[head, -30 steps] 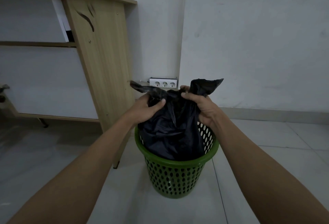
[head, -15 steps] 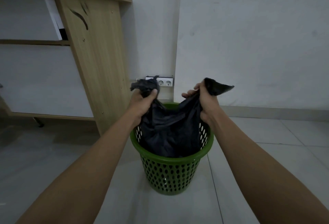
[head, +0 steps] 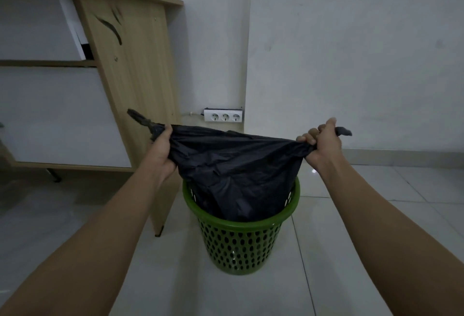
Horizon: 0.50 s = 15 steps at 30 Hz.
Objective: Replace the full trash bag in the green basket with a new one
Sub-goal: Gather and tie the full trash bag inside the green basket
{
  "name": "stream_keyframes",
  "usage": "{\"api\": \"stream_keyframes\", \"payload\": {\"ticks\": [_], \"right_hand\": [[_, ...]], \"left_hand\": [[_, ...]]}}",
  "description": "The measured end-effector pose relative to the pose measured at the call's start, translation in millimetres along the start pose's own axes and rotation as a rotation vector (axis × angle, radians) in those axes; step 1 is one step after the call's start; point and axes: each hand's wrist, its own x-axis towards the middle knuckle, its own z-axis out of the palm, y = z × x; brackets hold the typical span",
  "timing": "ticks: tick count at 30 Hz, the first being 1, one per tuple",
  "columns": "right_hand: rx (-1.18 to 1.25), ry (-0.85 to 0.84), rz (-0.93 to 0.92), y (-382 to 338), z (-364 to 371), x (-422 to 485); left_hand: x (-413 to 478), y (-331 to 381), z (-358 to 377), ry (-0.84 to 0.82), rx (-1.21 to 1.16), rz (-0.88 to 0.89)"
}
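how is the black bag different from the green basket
The bag is black, soft and creased; the basket is green, stiff and full of holes. The bag is gripped at its top corners by the left hand and right hand and pulled wide; the basket stands on the floor with no hand on it. They share one spot: the bag's lower part sits inside the basket.
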Motion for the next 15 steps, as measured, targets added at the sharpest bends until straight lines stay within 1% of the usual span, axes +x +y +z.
{"api": "stream_keyframes", "payload": {"ticks": [3,4,6,7,8,10,12,13,14,15], "right_hand": [[-0.052,0.008,-0.004,1.7,6.4,-3.5],[-0.053,0.007,-0.002,2.8,8.6,-4.8],[-0.060,0.000,0.007,4.0,11.3,-5.8],[-0.065,-0.001,0.009,3.9,12.0,-6.0],[-0.065,-0.005,0.010,3.3,12.5,-6.4],[-0.048,-0.013,0.007,1.5,12.8,-6.8],[-0.032,-0.030,0.000,-0.5,13.2,-9.2],[-0.029,-0.035,-0.010,-2.0,13.5,-10.5],[-0.020,-0.046,-0.019,-3.7,14.1,-12.0],[-0.014,-0.056,-0.019,-4.5,14.1,-12.6]], "left_hand": [[9.4,4.9,10.0,0.107,0.167,0.013],[4.2,6.3,19.4,0.167,0.245,0.077],[-7.3,8.0,38.3,0.380,0.424,0.322],[-9.9,7.0,45.8,0.468,0.464,0.420],[-16.0,7.1,54.5,0.496,0.482,0.451],[-18.5,8.1,61.4,0.501,0.548,0.474],[-19.2,13.0,62.5,0.557,0.660,0.547],[-20.9,14.8,62.2,0.599,0.741,0.663],[-26.2,16.3,63.6,0.615,0.832,0.832],[-32.4,15.7,66.7,0.566,0.926,1.036]]}}
